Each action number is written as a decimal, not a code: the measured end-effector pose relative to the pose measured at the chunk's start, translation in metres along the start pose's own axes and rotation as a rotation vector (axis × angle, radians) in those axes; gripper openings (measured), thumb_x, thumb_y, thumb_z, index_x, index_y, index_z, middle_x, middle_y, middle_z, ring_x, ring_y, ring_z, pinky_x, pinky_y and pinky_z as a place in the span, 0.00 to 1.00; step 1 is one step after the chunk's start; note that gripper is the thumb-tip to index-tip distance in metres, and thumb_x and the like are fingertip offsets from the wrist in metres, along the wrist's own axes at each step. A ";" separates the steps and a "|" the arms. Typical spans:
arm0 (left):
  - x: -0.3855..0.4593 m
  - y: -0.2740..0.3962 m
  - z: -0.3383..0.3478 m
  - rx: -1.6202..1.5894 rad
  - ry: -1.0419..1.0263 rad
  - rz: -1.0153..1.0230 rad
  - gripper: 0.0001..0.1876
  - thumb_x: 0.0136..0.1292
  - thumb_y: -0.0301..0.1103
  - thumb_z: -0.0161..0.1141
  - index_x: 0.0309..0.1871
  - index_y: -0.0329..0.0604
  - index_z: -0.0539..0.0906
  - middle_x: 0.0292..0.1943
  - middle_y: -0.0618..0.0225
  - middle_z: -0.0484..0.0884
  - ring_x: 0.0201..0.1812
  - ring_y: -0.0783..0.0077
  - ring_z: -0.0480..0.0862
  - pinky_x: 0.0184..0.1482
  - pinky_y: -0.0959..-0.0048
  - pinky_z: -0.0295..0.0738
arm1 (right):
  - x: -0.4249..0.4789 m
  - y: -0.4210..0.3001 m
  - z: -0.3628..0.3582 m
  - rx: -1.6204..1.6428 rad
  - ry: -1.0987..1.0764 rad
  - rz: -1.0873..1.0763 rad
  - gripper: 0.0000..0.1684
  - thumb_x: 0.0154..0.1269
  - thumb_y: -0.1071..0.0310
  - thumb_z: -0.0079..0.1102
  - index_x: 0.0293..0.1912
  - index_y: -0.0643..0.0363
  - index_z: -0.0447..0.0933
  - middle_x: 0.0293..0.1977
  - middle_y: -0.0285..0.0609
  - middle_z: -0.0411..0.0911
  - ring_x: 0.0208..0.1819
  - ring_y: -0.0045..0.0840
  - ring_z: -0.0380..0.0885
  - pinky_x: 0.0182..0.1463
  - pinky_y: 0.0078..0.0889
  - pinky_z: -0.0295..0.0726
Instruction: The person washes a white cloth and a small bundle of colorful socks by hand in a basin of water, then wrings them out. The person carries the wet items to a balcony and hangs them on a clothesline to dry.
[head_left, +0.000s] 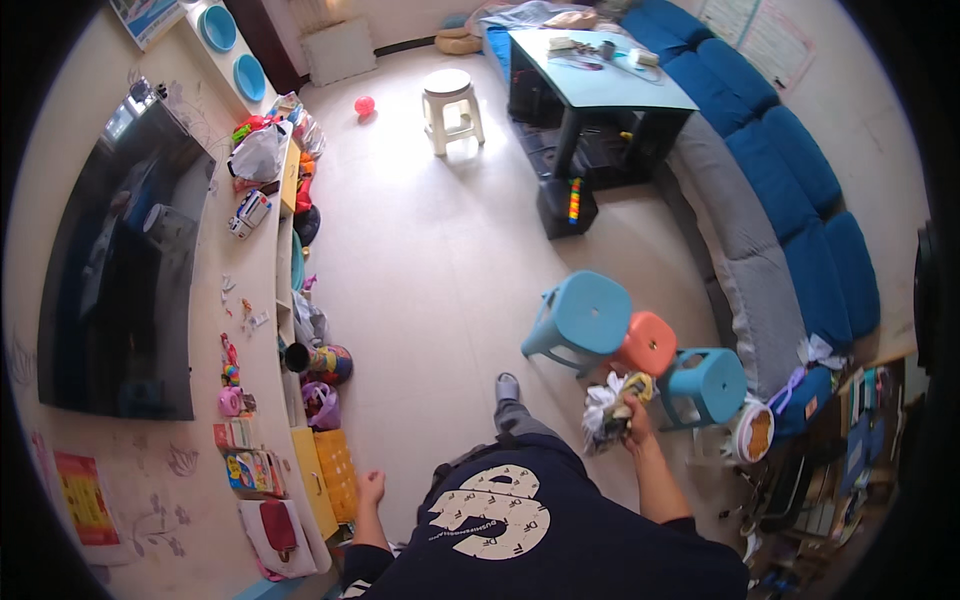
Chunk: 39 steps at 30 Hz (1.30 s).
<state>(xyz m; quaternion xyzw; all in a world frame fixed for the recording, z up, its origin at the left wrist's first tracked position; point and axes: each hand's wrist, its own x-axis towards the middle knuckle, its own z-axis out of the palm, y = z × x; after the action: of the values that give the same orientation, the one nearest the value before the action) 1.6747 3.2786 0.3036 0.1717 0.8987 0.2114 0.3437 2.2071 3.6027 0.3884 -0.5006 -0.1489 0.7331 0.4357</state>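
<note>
My right hand (637, 427) grips a crumpled plastic bag bundle (606, 411), white at the top and darker below, with a yellowish part near the fingers. Just beyond it stand a large blue plastic stool (592, 313), a small coral-red stool (651, 345) and another blue stool (712, 386). My left hand (371, 486) hangs low with curled fingers, and nothing shows in it. It is nearest to an orange patterned cloth or bag (335, 474) against the TV cabinet. One slippered foot (508, 388) is forward on the pale floor.
A long TV cabinet (259, 292) cluttered with toys and books runs along the left. Ahead stand a white stool (448, 109) and a pink ball (364, 106). A glass-topped table (622, 86), a black cube stool (559, 214) and a blue-grey sofa (750, 240) line the right.
</note>
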 end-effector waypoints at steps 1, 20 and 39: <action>-0.002 0.007 -0.003 -0.077 -0.096 -0.255 0.17 0.61 0.45 0.59 0.46 0.42 0.83 0.38 0.65 0.85 0.42 0.63 0.84 0.42 0.64 0.76 | 0.040 -0.014 0.022 -0.032 -0.027 0.112 0.20 0.63 0.55 0.56 0.51 0.54 0.71 0.37 0.38 0.78 0.37 0.27 0.80 0.43 0.32 0.82; 0.404 0.281 -0.035 -0.557 -0.129 -0.668 0.08 0.64 0.35 0.54 0.38 0.42 0.82 0.28 0.66 0.82 0.24 0.67 0.81 0.22 0.70 0.74 | 0.455 -0.196 0.433 -0.208 -0.058 0.175 0.24 0.58 0.53 0.62 0.50 0.53 0.71 0.37 0.38 0.77 0.39 0.28 0.80 0.44 0.32 0.82; 0.714 0.653 -0.174 -0.386 -0.291 -0.572 0.09 0.60 0.37 0.54 0.34 0.42 0.79 0.27 0.61 0.82 0.23 0.67 0.80 0.23 0.65 0.75 | 0.887 -0.299 0.857 -0.203 -0.155 0.046 0.18 0.59 0.60 0.61 0.47 0.56 0.75 0.38 0.36 0.77 0.40 0.26 0.79 0.45 0.28 0.80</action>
<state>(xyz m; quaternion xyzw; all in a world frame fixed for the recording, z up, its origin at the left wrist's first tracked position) 1.1583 4.1134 0.3565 -0.1260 0.7957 0.2458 0.5390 1.5077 4.6606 0.4380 -0.4874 -0.2437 0.7606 0.3530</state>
